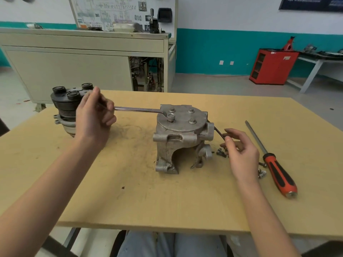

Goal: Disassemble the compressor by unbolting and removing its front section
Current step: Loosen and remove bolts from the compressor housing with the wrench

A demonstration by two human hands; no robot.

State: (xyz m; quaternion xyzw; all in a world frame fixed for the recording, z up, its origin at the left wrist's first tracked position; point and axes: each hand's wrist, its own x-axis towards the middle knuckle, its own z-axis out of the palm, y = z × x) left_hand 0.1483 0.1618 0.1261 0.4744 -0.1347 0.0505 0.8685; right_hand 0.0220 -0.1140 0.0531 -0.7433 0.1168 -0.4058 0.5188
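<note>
The table (167,204), a tan board, fills the lower view, and the compressor (181,141) stands on it about mid-board, a grey casting with its flat round plate facing up. Behind the compressor, across the floor, is a long pale bench (74,58). Far to the compressor's right and back, against the teal wall, stands a red cabinet (272,66). Left of the compressor and further back, at the table's edge, sits a black part (64,102) with three round caps on top.

The left hand (94,117) is left of the compressor, in front of the black part, with its fingers curled round the handle end of the wrench (138,109). The right hand (241,153) is just right of the compressor, thumb and forefinger pinched on a dark wire (219,133) that runs out from the compressor's right side; the other fingers are loosely bent.

A screwdriver (274,166) with a red and black handle lies right of the compressor, beyond the right hand. The wrench reaches level from the left hand to the compressor's top plate, its ring end over one bolt (171,116). Three more bolts (191,110) stand in the plate. Loose screws (221,152) lie by the compressor's right foot.
</note>
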